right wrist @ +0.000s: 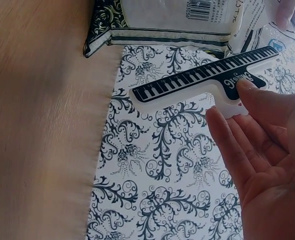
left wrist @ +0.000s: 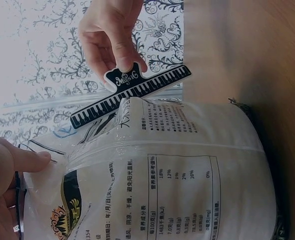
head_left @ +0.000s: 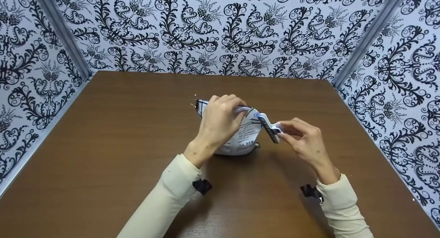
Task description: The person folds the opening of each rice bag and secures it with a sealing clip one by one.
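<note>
A white printed plastic bag (head_left: 245, 133), full and rounded at the bottom, stands on the table; the left wrist view shows the printed table on its back (left wrist: 202, 150). My left hand (head_left: 221, 117) grips the bag's gathered top edge between thumb and fingers. In my right hand (head_left: 304, 138) is a long clip (head_left: 268, 128) with a black-and-white piano-key pattern and the word "Music" on its tab, pinched between thumb and fingers (right wrist: 225, 132). The clip's bar (right wrist: 202, 72) lies beside the bag's upper right side. Whether its jaws are round the plastic cannot be told.
The brown wooden table (head_left: 120, 135) spreads out around the bag. Patterned black-and-white panels (head_left: 206, 32) enclose its back and sides, with grey posts (head_left: 62, 32) at the corners. Black wrist mounts (head_left: 202, 186) sit on both cream sleeves.
</note>
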A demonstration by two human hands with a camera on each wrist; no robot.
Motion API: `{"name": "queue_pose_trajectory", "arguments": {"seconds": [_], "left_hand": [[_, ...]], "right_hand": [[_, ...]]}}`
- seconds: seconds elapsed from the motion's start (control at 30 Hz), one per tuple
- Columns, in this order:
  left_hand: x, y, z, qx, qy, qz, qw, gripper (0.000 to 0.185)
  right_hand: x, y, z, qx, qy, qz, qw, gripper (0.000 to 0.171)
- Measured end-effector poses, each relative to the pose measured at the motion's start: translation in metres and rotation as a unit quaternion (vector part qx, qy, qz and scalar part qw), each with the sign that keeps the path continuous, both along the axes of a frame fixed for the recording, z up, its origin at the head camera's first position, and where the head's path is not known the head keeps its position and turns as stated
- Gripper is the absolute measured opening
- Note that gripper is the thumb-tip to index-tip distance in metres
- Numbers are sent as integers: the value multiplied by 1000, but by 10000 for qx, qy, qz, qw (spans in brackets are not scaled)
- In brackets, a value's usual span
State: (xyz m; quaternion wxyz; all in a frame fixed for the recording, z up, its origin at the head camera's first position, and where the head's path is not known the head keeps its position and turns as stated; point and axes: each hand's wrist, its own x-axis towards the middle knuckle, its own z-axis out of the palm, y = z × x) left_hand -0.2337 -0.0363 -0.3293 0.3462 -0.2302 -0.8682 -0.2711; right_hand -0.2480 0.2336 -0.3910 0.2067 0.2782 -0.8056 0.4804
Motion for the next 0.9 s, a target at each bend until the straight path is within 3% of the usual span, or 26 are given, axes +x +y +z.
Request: {"name": "queue_pose_trajectory", "arguments": {"seconds": [0.9], "left_hand": [[-1, -1, -1, 63, -42, -35, 10000, 8]], "right_hand": [[-1, -3, 3, -69, 259, 108, 9996, 33]]}}
